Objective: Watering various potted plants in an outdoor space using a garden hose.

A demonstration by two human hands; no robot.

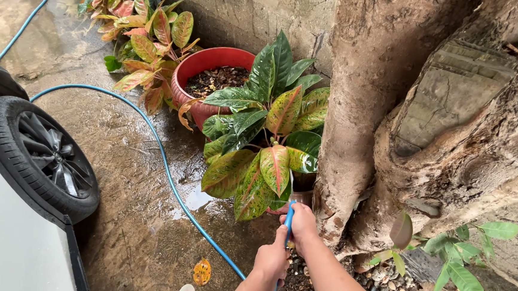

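Both my hands grip the end of a blue garden hose (167, 170) near the bottom middle. My left hand (272, 257) holds it lower down, and my right hand (302, 223) holds it nearer the tip, which points at a leafy potted plant (265, 140) with green, pink-speckled leaves. A thin stream of water leaves the tip toward the plant's base. Its pot is mostly hidden by leaves.
A red pot (207, 64) of soil stands behind the plant. More speckled plants (140, 36) line the concrete wall. A thick tree trunk (405, 112) rises at right. A car wheel (43, 153) is at left on wet pavement. Pebbles (376, 284) lie by the trunk.
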